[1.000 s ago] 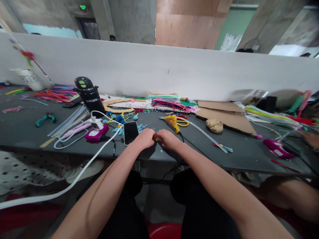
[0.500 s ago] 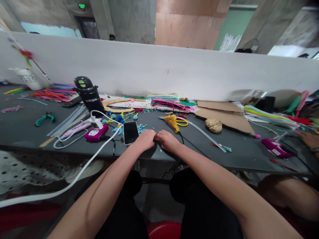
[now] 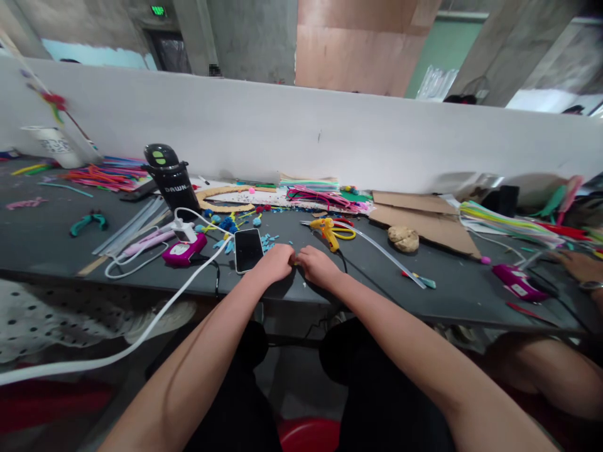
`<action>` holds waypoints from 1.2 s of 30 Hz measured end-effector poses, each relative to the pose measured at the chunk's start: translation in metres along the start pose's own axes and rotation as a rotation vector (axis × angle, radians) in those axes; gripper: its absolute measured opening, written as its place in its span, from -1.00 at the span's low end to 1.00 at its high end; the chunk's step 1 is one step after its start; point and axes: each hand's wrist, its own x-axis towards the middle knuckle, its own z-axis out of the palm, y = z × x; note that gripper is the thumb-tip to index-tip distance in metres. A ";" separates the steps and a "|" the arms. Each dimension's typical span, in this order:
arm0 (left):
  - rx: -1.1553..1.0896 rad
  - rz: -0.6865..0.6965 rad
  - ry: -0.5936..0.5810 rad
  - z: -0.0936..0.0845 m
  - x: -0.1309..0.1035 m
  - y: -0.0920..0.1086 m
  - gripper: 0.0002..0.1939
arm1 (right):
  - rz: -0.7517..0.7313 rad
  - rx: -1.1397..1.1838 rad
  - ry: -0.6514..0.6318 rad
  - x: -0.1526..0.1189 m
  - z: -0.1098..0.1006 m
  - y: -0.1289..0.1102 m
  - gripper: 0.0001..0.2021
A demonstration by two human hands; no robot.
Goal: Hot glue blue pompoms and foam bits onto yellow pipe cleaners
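Note:
My left hand (image 3: 279,261) and my right hand (image 3: 316,263) meet at the table's front edge, fingertips almost touching. Both are closed in a pinch around something tiny; a speck of yellow shows between them, but its kind is hidden by my fingers. Just left of my left hand lies a phone (image 3: 249,250) with a dark screen. Small blue cut pieces (image 3: 269,241) are scattered beside it. Beyond my right hand rests a yellow glue gun (image 3: 325,231) with a clear glue stick (image 3: 377,248) trailing from it. Yellow-handled scissors (image 3: 346,233) lie against the gun.
A black bottle (image 3: 173,182) stands at left behind a purple power socket (image 3: 185,250), whose white cable (image 3: 188,282) crosses in front. Cardboard (image 3: 424,220) and a tan lump (image 3: 403,238) lie to the right. Another person's hand (image 3: 577,267) is at the far right, near a second purple socket (image 3: 521,282).
The view has shifted very slightly. My hands stay together in nearly the same place, and a bit of yellow now shows between the fingertips.

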 end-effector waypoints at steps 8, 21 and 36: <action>-0.226 -0.043 0.072 -0.011 0.000 -0.020 -0.85 | 0.084 0.113 0.037 0.005 -0.012 0.000 -0.87; -0.568 -0.002 0.283 -0.050 -0.029 -0.007 -0.69 | 0.148 0.319 0.211 -0.009 -0.056 -0.023 -0.74; -0.686 -0.021 0.292 -0.051 -0.029 0.008 -0.69 | 0.179 0.397 0.327 -0.007 -0.059 -0.036 -0.75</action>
